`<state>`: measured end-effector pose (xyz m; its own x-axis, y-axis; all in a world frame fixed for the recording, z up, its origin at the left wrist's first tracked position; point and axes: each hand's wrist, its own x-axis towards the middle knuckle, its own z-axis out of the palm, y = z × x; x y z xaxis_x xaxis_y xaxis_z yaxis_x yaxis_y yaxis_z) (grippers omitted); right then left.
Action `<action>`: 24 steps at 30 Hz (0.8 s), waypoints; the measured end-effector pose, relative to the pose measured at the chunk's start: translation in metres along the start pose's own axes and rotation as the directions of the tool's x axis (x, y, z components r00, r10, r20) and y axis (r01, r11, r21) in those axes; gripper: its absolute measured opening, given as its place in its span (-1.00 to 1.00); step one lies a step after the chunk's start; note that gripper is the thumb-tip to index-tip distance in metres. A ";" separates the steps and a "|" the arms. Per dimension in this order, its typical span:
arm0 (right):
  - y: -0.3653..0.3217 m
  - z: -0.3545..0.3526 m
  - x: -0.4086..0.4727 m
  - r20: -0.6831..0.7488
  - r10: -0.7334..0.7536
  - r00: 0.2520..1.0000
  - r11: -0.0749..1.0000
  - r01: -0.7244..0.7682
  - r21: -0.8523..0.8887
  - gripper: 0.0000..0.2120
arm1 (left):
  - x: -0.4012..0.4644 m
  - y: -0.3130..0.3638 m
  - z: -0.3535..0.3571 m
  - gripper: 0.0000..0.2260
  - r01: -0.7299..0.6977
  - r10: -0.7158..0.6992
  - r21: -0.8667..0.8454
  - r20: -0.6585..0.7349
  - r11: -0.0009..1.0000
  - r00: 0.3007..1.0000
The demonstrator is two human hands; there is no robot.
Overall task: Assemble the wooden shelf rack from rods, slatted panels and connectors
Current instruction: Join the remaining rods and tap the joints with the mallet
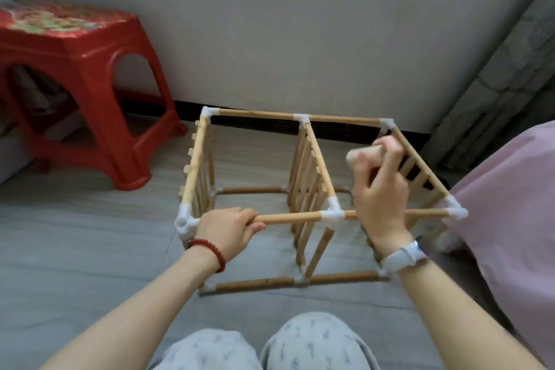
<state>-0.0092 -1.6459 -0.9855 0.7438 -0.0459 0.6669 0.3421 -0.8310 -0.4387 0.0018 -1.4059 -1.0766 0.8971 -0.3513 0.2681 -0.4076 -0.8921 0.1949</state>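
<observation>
The wooden rack frame (pixel 303 189) stands on the grey floor (pixel 75 234) near the wall, its rods joined by white connectors (pixel 332 215), with three slatted panels upright inside it. The left hand (pixel 228 228) curls round the near top rod (pixel 288 217) beside the left corner connector. The right hand (pixel 380 189) grips a pale wooden piece (pixel 359 156), blurred, possibly a mallet head, above the right bay. A red plastic stool (pixel 75 75) stands to the left, pink fabric (pixel 507 204) to the right.

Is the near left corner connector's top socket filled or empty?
Empty: the connector shows an open hole on top, with no rod in it.
</observation>
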 end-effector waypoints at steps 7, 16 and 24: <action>0.014 -0.025 0.022 -0.107 -0.028 0.994 0.999 0.030 0.014 -0.75 | -0.005 0.003 -0.005 -0.77 -0.090 0.090 -0.018 -0.034 0.996 0.995; 0.014 0.021 -0.030 0.433 0.143 0.890 0.990 -0.120 -0.080 -0.77 | -0.044 -0.066 -0.027 -0.29 0.340 -0.321 -0.389 0.115 0.856 0.940; -0.091 0.032 0.021 0.486 -0.257 0.835 0.966 0.205 0.160 -0.74 | -0.041 -0.038 -0.010 -0.17 0.424 -0.405 -0.674 0.198 0.605 0.892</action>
<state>-0.0061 -1.5529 -0.9506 0.8123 0.4450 0.3771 0.5743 -0.7234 -0.3833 -0.0213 -1.3545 -1.0857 0.9996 -0.0081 -0.0264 0.0189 -0.4968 0.8677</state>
